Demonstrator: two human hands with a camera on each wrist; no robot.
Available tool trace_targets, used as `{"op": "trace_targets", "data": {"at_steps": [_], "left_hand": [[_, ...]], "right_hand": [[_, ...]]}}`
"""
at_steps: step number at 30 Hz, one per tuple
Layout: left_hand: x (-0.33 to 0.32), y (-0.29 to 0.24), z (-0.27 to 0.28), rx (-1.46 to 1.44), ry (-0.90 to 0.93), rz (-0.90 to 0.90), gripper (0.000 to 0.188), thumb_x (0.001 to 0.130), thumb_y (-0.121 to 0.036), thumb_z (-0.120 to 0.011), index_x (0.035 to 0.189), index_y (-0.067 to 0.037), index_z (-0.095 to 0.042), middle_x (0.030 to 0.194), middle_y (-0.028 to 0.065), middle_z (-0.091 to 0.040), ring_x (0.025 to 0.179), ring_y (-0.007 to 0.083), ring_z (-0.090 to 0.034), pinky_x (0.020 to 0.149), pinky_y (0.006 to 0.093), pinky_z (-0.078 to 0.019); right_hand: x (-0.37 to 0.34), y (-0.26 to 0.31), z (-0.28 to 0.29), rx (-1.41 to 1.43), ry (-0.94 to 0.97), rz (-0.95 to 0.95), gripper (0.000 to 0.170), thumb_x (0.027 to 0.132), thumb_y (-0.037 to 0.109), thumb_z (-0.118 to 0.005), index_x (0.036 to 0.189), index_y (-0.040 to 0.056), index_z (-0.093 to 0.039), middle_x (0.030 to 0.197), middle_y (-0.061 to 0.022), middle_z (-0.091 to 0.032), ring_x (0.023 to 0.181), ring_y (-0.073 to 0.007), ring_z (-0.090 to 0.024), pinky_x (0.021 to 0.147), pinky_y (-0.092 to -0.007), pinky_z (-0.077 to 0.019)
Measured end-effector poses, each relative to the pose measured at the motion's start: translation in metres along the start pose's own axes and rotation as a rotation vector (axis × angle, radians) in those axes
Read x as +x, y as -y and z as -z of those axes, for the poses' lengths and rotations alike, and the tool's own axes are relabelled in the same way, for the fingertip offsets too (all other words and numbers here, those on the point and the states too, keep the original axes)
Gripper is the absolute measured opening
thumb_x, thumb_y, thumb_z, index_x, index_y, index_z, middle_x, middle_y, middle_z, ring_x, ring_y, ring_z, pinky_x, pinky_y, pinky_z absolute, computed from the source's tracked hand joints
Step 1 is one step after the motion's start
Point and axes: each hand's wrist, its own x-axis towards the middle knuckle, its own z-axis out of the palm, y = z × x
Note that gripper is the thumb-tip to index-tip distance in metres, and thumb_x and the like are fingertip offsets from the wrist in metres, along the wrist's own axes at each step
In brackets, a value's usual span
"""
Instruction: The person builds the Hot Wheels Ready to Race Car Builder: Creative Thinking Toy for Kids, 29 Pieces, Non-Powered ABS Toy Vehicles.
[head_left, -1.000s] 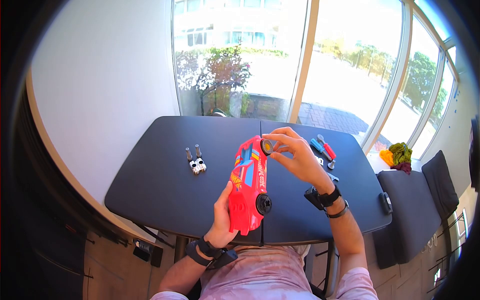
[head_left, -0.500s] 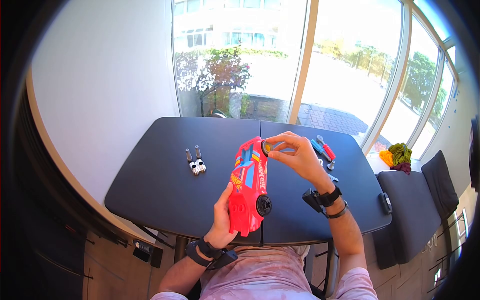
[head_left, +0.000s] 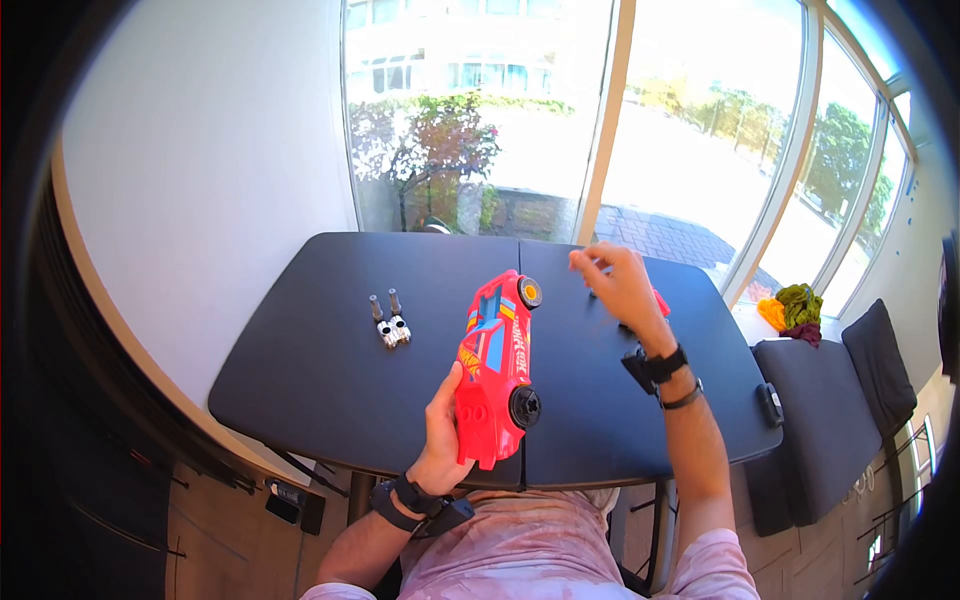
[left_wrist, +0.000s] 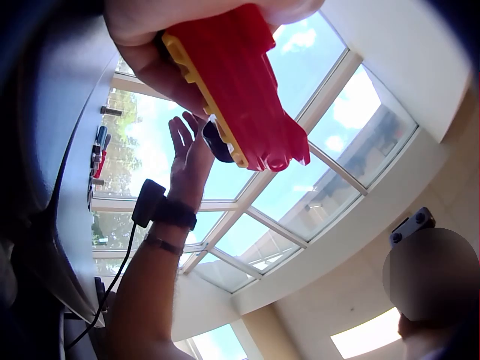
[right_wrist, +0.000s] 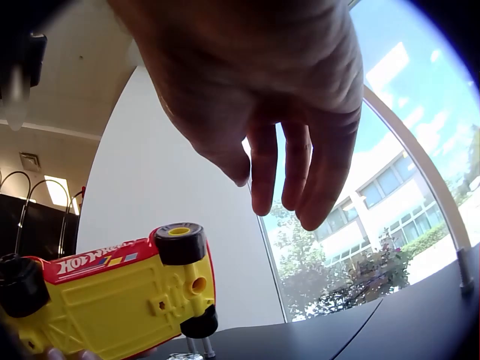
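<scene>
A red toy car (head_left: pixel 492 370) is tilted above the table in the head view, gripped at its lower left side by my left hand (head_left: pixel 440 435). Its upper wheel (head_left: pixel 529 292) has a yellow hub, and the lower wheel (head_left: pixel 525 406) is black. My right hand (head_left: pixel 622 285) hangs in the air to the right of the car, apart from it, with relaxed, bent fingers and nothing seen in them. The yellow underside (right_wrist: pixel 112 304) faces the right wrist view. In the left wrist view the left hand's fingers (left_wrist: pixel 154 64) wrap the car's red body (left_wrist: pixel 236 82).
On the dark table (head_left: pixel 310 390), silver parts (head_left: pixel 394 332) and two grey posts (head_left: pixel 394 300) stand left of the car. Tools with red handles (head_left: pixel 661 303) lie partly hidden behind the right hand. A black device (head_left: pixel 770 406) sits at the right edge; coloured cloths (head_left: pixel 800 309) lie beyond.
My right hand has let go of the car's upper wheel and moved away to the right and up. The left hand still holds the car in nearly the same place.
</scene>
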Motion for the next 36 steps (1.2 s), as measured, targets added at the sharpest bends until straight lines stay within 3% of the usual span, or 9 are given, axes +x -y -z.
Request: {"op": "trace_targets", "data": {"at_steps": [3,9,12,15,21,24,27,30,36], "left_hand": [[0.0,0.0,-0.001,-0.007,0.017,0.003,0.063,0.115,-0.054,-0.061,0.155,-0.006,-0.057,0.14,0.0114,-0.076,0.121,0.0216,-0.077,0.103,0.0404,-0.0642],[0.002,-0.001,-0.001,-0.047,0.023,0.018,0.063,0.115,-0.054,-0.061,0.155,-0.006,-0.057,0.141,0.0121,-0.075,0.123,0.0229,-0.077,0.104,0.042,-0.064],[0.002,0.0,0.0,-0.055,0.013,0.029,0.063,0.116,-0.054,-0.06,0.155,-0.005,-0.056,0.141,0.0128,-0.074,0.123,0.0239,-0.077,0.104,0.0433,-0.0638],[0.003,-0.001,0.0,-0.046,0.013,0.025,0.062,0.115,-0.054,-0.061,0.153,-0.006,-0.058,0.139,0.0119,-0.076,0.122,0.0227,-0.077,0.104,0.0416,-0.0639],[0.005,0.0,0.002,-0.037,0.037,0.028,0.065,0.116,-0.055,-0.057,0.157,-0.005,-0.055,0.142,0.0133,-0.074,0.123,0.0244,-0.077,0.103,0.0435,-0.0641],[0.004,0.0,0.002,-0.04,0.031,0.025,0.065,0.116,-0.055,-0.057,0.157,-0.004,-0.055,0.142,0.0133,-0.074,0.123,0.0242,-0.077,0.103,0.0434,-0.0642],[0.004,0.0,0.0,-0.029,0.02,0.013,0.064,0.117,-0.055,-0.057,0.157,-0.004,-0.055,0.142,0.0135,-0.074,0.123,0.0242,-0.077,0.103,0.0435,-0.0642],[0.004,0.0,-0.001,-0.015,0.016,0.006,0.064,0.117,-0.054,-0.057,0.157,-0.004,-0.055,0.142,0.014,-0.074,0.124,0.0246,-0.077,0.104,0.0438,-0.0641],[0.003,-0.002,-0.002,-0.022,0.031,0.013,0.065,0.117,-0.054,-0.057,0.157,-0.004,-0.055,0.143,0.0148,-0.074,0.124,0.0253,-0.077,0.104,0.0449,-0.0642]], "right_hand": [[0.016,-0.04,-0.007,-0.108,-0.108,0.088,0.019,0.105,0.011,-0.07,0.114,-0.0027,-0.081,0.105,-0.0185,-0.08,0.1,-0.0344,-0.079,0.088,-0.04,-0.0624],[0.017,-0.143,-0.052,-1.029,-0.098,0.497,0.015,0.099,0.004,-0.07,0.101,0.0097,-0.084,0.108,-0.0085,-0.078,0.121,-0.0299,-0.072,0.107,-0.051,-0.0571],[0.021,-0.168,-0.063,-1.198,0.262,0.312,0.018,0.098,0.007,-0.072,0.109,0.0159,-0.083,0.106,-0.0038,-0.08,0.114,-0.0277,-0.074,0.108,-0.0547,-0.0543],[0.023,-0.175,-0.064,-1.188,0.243,0.259,0.018,0.098,0.009,-0.072,0.112,0.0165,-0.082,0.098,-0.0034,-0.079,0.11,-0.0281,-0.075,0.107,-0.0497,-0.0543],[0.012,-0.063,-0.04,-0.201,-0.034,0.113,0.007,0.103,0.008,-0.074,0.109,0.0052,-0.074,0.108,-0.0081,-0.084,0.092,-0.0288,-0.081,0.087,-0.042,-0.0639],[0.005,-0.017,-0.033,0.114,-0.115,0.043,0.018,0.102,0.008,-0.079,0.117,0.0009,-0.073,0.108,-0.0121,-0.083,0.089,-0.0218,-0.082,0.074,-0.0372,-0.0644],[-0.008,0.02,-0.027,0.537,-0.137,0.018,0.021,0.099,0.006,-0.086,0.112,-0.0003,-0.071,0.106,-0.0106,-0.081,0.094,-0.0147,-0.08,0.078,-0.0317,-0.0655],[-0.02,0.045,-0.028,0.725,-0.153,0.036,0.025,0.096,0.004,-0.09,0.106,-0.0007,-0.068,0.11,-0.0102,-0.081,0.098,-0.0138,-0.079,0.083,-0.0313,-0.0672],[-0.028,0.048,-0.046,0.578,-0.199,0.131,0.026,0.096,0.005,-0.09,0.098,-0.0007,-0.064,0.107,-0.0094,-0.081,0.101,-0.0136,-0.078,0.088,-0.0336,-0.0677]]}}
